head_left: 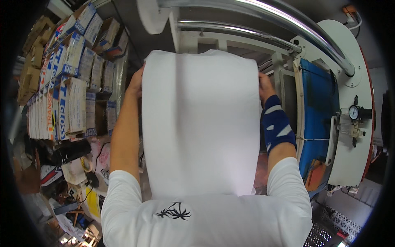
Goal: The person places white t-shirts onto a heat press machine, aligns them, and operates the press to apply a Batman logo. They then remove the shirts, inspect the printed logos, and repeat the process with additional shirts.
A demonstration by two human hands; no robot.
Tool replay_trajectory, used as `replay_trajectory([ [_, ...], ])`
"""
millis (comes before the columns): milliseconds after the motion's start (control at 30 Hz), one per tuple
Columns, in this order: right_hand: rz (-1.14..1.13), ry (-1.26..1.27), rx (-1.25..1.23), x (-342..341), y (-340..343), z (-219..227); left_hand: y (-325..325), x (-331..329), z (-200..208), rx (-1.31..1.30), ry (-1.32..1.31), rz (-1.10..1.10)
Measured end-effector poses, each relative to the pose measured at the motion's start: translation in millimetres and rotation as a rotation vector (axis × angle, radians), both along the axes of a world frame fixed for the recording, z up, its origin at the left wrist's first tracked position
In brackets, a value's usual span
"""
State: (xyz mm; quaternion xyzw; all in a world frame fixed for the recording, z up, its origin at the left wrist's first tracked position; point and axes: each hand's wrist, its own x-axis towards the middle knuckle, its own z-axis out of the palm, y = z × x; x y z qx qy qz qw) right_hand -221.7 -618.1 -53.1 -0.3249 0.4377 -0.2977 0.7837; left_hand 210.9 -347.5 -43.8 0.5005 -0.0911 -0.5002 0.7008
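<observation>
A large white cloth (pixel 214 123) is spread in front of me, reaching from my chest to the machine frame. It has a soft lengthwise fold left of its middle, and its far edge is slightly wavy. My left hand (pixel 136 82) grips its left edge near the far corner. On the opposite edge, at about the same height, my right hand (pixel 266 85) grips the cloth too. Most fingers of both hands are hidden behind the cloth. A dark blue band with white patches (pixel 277 125) wraps my right forearm.
Beyond the cloth run chrome bars (pixel 242 36) of a white machine. At right are a blue panel (pixel 319 107) and a pressure gauge (pixel 353 112). Stacked cardboard boxes (pixel 76 82) fill the left. Tape rolls (pixel 86 164) and clutter lie below them; a perforated crate (pixel 321 234) sits lower right.
</observation>
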Motion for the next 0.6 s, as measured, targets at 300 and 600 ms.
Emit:
replay_trajectory([
  [300,-0.178,0.643,-0.814,-16,-23,10,18,75,-13,0.338,-1.309,0.025],
  [600,-0.057,1.197,-1.111,-3,0,22,8,33,10,0.665,-1.444,0.083],
])
